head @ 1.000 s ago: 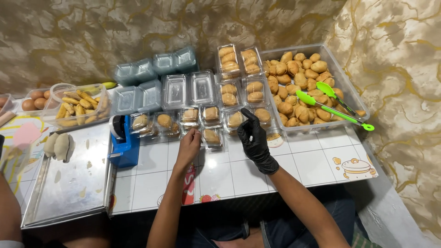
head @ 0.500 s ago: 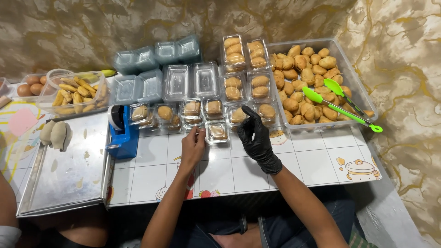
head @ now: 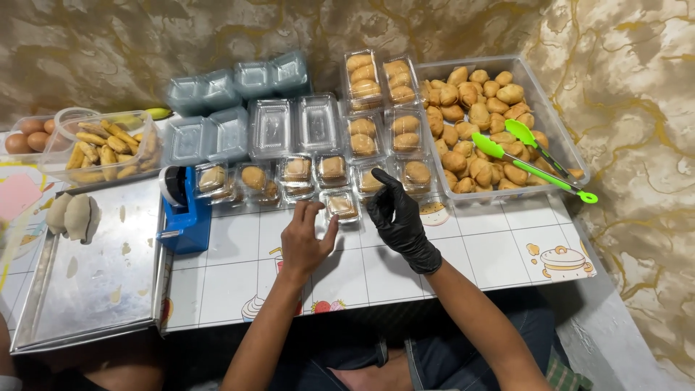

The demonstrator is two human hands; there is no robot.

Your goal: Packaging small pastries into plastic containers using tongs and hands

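Observation:
My bare left hand and my right hand in a black glove both touch a small clear plastic box with a pastry inside, on the tiled table. The left fingers press its left side; the gloved fingers sit at its right edge. Behind it stands a row of filled small boxes. A large clear tub of golden pastries sits at the right with green tongs lying across it.
Empty clear boxes and stacked lidded ones stand at the back. A blue tape dispenser sits left of my hand. A metal tray with dough lumps, a tub of fried sticks and eggs lie far left.
Both hands have drawn slightly back toward me with the small box between them; the camera has shifted a little.

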